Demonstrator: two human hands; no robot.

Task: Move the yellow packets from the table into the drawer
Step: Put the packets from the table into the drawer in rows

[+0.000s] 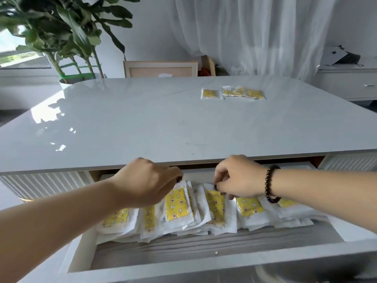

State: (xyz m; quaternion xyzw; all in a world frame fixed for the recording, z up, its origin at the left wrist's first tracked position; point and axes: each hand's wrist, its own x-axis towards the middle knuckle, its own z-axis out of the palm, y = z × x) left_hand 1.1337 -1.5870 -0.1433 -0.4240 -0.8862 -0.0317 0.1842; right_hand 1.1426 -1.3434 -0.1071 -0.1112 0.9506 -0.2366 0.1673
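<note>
Packets in the drawer, a few on the table

Packets (175, 205) crowd the open drawer (204, 264). Right hand (238, 178) pinches one packet's top edge; left hand (146, 182) curls over others, grip unclear. More packets (232, 93) lie far across the table (142, 119).

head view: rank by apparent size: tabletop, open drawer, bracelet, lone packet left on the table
1. Tabletop, largest.
2. Drawer, though it sits nearer the camera, so it looks bigger than it is.
3 and 4. Bracelet and lone packet look alike; the packet is much farther away, so I won't rank them.
</note>
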